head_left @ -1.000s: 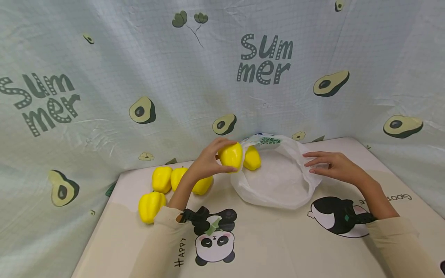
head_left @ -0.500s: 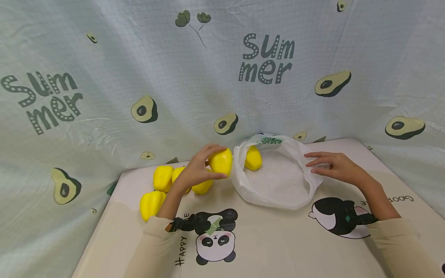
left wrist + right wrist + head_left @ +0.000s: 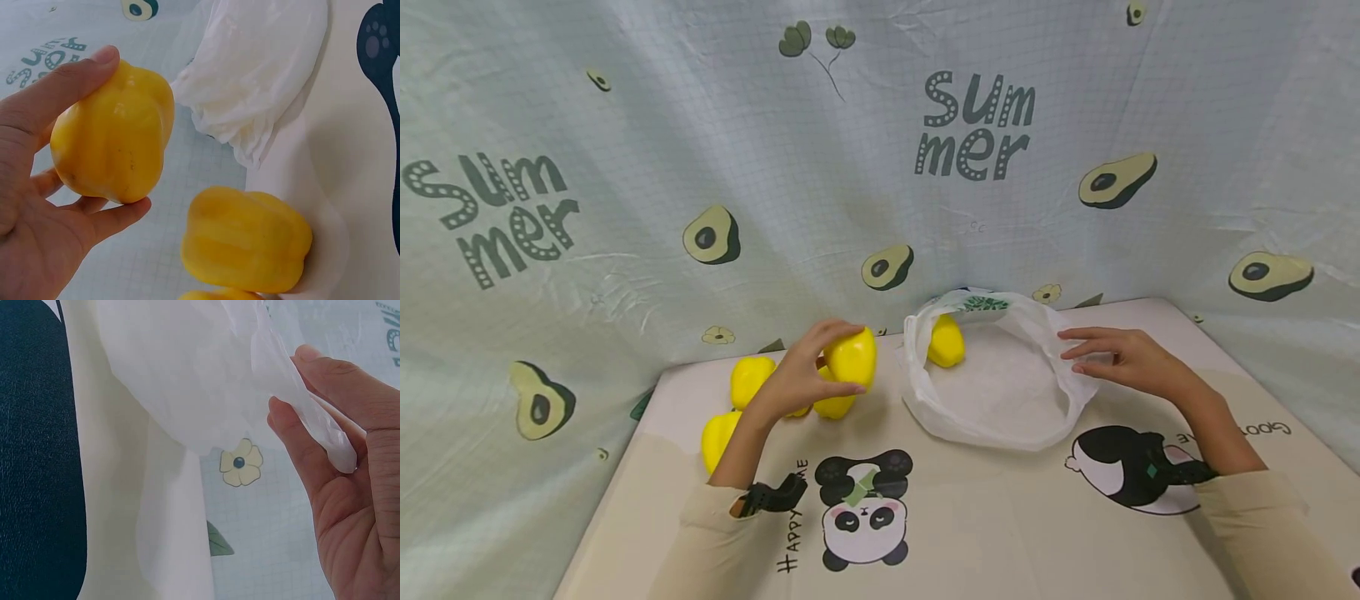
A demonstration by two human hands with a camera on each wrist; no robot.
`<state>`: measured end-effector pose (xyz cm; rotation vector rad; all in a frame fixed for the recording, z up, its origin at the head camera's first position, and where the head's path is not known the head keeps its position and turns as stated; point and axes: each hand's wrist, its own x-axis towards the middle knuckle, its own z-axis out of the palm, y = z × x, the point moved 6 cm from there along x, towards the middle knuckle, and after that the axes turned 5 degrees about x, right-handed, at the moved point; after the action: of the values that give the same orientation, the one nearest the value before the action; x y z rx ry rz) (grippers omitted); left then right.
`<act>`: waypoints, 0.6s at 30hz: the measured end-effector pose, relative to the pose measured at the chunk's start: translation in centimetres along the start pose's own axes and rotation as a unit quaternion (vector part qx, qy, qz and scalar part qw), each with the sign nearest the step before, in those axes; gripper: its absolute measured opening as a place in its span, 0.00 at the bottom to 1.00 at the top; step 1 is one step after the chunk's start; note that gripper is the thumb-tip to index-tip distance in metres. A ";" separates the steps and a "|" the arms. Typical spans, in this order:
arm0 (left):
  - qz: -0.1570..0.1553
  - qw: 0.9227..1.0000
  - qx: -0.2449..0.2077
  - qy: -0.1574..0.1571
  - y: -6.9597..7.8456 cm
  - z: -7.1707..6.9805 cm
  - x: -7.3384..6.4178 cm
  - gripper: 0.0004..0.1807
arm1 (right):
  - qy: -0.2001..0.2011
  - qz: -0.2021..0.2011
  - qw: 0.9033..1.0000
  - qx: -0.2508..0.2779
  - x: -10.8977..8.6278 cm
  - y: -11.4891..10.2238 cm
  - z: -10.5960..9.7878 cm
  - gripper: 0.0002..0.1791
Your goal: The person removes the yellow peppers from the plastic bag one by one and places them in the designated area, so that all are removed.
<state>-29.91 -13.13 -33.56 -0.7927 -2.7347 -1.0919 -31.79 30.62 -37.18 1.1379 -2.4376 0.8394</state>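
My left hand grips a yellow bell pepper between thumb and fingers, left of a white plastic bag. Up close in the left wrist view, this pepper is smooth and glossy, and another bell pepper sits below it. The bag lies with its mouth open toward me, and one yellow bell pepper shows inside on its left. At the bag's right edge is my right hand. In the right wrist view, its thumb and fingers pinch a fold of the thin plastic.
Several more yellow bell peppers are grouped at the table's back left, partly hidden by my left hand and forearm. A pale curtain with avocado prints hangs right behind the table. The tablecloth carries printed pandas.
My left hand has drawn leftward and slightly down, away from the bag's left rim, with the bell pepper still in its grip. My right hand has stayed at the bag's right edge.
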 end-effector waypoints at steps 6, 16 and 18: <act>-0.008 1.000 -0.006 -0.002 -0.6 -0.3 -0.4 0.44 | -0.001 0.002 1.000 0.004 0.0 -0.1 0.1 0.14; -0.004 1.000 -0.007 -0.001 -1.0 -0.5 -1.0 0.43 | 0.002 -0.006 1.000 -0.005 0.0 0.1 0.0 0.15; -0.002 1.000 -0.003 -0.001 -1.1 -0.5 -1.2 0.43 | 0.001 -0.006 1.000 -0.005 0.0 0.0 0.0 0.15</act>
<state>-29.51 -14.63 -34.18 -0.7894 -2.7369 -1.1014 -31.84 30.65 -37.18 1.1458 -2.4284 0.8242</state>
